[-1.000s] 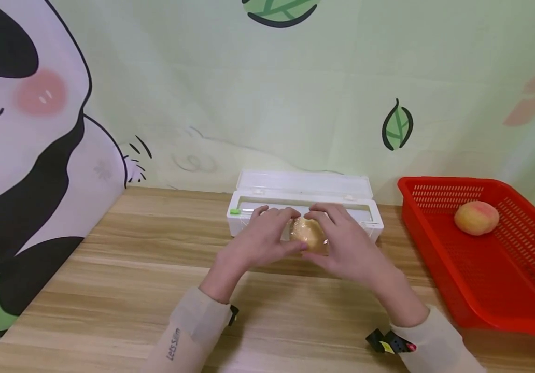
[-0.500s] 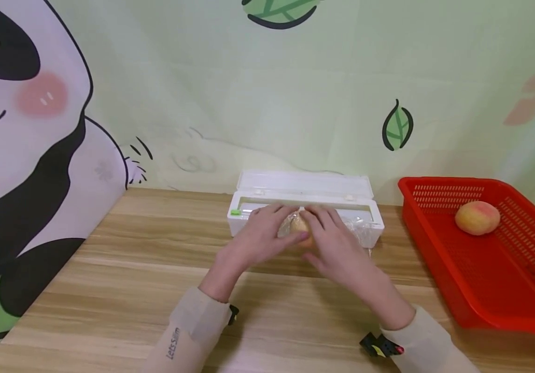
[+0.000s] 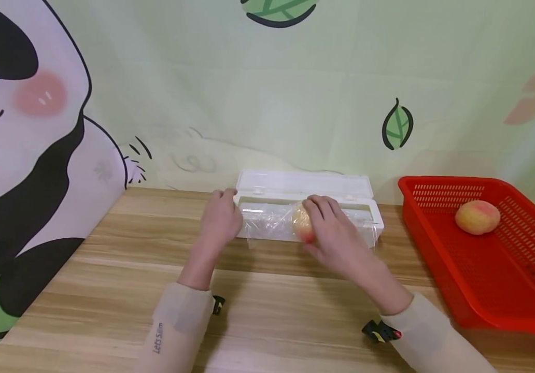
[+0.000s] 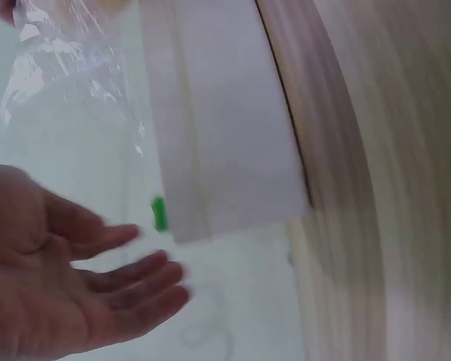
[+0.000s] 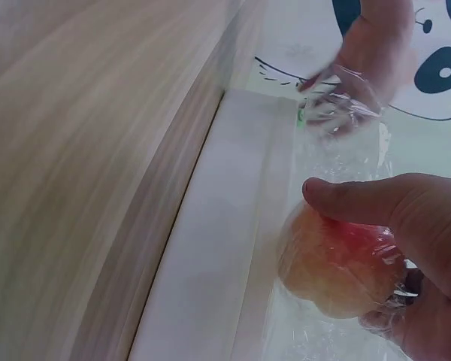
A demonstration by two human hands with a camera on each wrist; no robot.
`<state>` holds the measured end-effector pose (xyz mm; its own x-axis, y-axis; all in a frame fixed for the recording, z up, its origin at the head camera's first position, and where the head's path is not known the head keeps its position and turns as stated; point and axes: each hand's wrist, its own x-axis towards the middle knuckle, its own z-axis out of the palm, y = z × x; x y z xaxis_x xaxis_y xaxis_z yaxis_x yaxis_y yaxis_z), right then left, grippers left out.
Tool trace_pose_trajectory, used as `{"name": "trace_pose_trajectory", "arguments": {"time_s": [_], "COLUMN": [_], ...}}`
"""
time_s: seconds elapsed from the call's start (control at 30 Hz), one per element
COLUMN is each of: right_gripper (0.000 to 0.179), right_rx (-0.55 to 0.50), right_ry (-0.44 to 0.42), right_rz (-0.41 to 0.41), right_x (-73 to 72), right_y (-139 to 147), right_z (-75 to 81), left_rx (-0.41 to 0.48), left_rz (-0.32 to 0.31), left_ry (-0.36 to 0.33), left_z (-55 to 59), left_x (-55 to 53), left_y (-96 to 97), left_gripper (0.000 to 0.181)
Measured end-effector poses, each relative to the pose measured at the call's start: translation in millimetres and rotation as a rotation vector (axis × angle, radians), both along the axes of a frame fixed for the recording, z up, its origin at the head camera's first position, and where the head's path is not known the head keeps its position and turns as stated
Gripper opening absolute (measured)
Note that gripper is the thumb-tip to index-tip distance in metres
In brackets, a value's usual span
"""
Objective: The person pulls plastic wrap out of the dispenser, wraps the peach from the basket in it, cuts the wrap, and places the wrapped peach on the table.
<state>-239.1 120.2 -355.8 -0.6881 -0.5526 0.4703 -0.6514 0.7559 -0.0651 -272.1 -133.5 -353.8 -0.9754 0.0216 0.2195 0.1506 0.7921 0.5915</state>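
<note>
My right hand [image 3: 339, 241] grips a peach [image 3: 301, 220] with clear plastic wrap around it, held over the front of the white wrap dispenser box [image 3: 241, 235]. In the right wrist view the thumb lies across the red side of the fruit. The loose plastic wrap [image 3: 267, 223] spreads left from the peach along the box. My left hand [image 3: 221, 217] is at the box's left end, apart from the peach. Its fingers are loosely bent with nothing between them in the left wrist view, near the green slider [image 4: 159, 214]. The slider is hidden by this hand in the head view.
The dispenser's lid [image 3: 302, 182] stands open against the wall. To the right, a red plastic basket [image 3: 459, 290] holds another peach [image 3: 477, 217]. A wooden table [image 3: 295, 321] lies under everything, and a panda-print backdrop [image 3: 193, 103] rises behind.
My left hand has left the peach and moved left to the box's end, drawing the wrap's spread into view. The right hand keeps the peach, now with its red side showing.
</note>
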Motion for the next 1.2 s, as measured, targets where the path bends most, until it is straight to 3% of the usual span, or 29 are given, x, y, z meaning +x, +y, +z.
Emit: {"name": "trace_pose_trajectory", "arguments": {"time_s": [0.1,0.23,0.37,0.63,1.03,1.2], "right_gripper": [0.092,0.097,0.102,0.095,0.085,0.086], "right_rx": [0.025,0.079,0.139,0.186,0.169,0.157], "right_ry": [-0.007,-0.019,-0.027,-0.021,0.084,0.094], "right_rz": [-0.020,-0.056,-0.091,-0.081,-0.005,0.006], "right_x": [-2.7,-6.4,-9.0,-14.4,-16.1,-17.1], "right_y": [-1,-2,-4,-9,-5,-4], "right_z": [1.0,3.5,7.2,10.2,15.2,21.3], "left_rx": [-0.040,0.060,0.142,0.060,0.062,0.061], "left_rz": [-0.021,-0.100,-0.107,-0.043,-0.037,-0.015], "left_ry": [-0.141,-0.220,-0.229,-0.266,-0.184,-0.173], "left_z": [-3.7,-10.7,-16.2,-19.5,-24.4,-25.5], "left_x": [-2.1,-4.2,-6.7,-10.9,-12.5,-13.6], "left_y": [-12.8,-18.5,-16.2,-12.1,-8.8,-10.2], "left_gripper": [0.042,0.042,0.052,0.062,0.072,0.067]}}
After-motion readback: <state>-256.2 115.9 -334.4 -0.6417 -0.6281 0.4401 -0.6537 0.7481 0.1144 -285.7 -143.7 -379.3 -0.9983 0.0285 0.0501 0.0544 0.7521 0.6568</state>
